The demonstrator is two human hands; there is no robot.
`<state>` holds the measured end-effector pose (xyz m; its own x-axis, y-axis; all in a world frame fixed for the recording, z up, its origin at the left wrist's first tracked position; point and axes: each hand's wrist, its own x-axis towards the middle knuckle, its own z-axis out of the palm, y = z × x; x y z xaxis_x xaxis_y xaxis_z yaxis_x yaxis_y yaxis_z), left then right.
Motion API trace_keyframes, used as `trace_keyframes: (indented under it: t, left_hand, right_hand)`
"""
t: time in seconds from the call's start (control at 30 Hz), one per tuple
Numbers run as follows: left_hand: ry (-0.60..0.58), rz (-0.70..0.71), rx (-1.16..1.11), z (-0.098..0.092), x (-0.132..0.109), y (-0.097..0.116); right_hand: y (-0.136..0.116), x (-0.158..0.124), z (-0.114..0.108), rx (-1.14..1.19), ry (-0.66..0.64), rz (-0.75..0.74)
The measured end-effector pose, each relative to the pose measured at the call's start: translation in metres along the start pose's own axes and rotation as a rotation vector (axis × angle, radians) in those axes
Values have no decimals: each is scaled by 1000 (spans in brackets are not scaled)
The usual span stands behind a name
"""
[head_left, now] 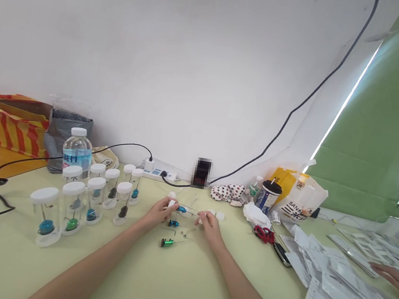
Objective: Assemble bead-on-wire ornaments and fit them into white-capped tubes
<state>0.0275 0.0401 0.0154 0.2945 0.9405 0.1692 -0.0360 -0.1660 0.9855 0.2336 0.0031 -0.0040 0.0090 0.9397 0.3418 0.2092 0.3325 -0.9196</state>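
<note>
Beyond the green piece (167,243), the left hand (159,210) and right hand (209,225) are closed on opposite ends of the clear tube (190,211), its long axis crosswise.

From the head, we look forward and down over the table (186,287), hands (157,213) in mid-distance, toward a white wall (196,69).

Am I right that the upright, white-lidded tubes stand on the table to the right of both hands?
No: the head view shows the upright, white-lidded tubes on the table to the left of both the left hand and right hand.
</note>
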Motion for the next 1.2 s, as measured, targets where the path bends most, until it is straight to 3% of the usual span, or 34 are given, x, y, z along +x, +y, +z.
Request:
trace_keyframes:
  t: [0.33,0.57,0.8,0.97,1.2]
  left_hand:
    - [37,-95,26,9,4,-10]
    - [108,-69,109,14,4,-9]
    - [251,-361,11,11,6,3]
    - [289,-429,-38,8,13,2]
    - [290,-496,-112,1,18,3]
  right_hand:
    - [1,-1,-2,10,30,0]
    - [3,-1,1,-14,27,-65]
    - [-2,-7,7,-137,27,-241]
    - [-3,-9,10,-211,24,-425]
    - [-9,-12,5,-257,74,-449]
